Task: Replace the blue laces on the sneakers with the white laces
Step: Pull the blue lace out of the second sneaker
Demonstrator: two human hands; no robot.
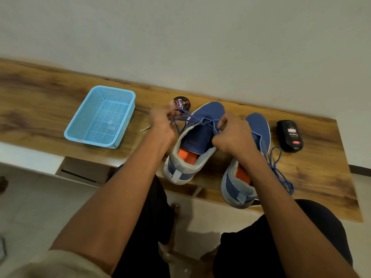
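Two blue sneakers with orange insoles stand on the wooden bench, heels toward me. Over the left sneaker (197, 135) both hands work its blue lace (192, 118). My left hand (163, 122) pinches the lace's left end, pulled out to the side. My right hand (233, 135) grips the lace at the tongue. The right sneaker (259, 127) lies partly under my right forearm. Its blue lace (278, 167) trails loose across the bench on its right side. No white laces show.
A light blue perforated basket (102, 116) sits on the bench (40, 93) to the left. A round shoe polish tin (183, 103) stands behind my left hand. A black polish bottle (289, 135) lies at the right. A small pale object (145, 128) lies near the basket.
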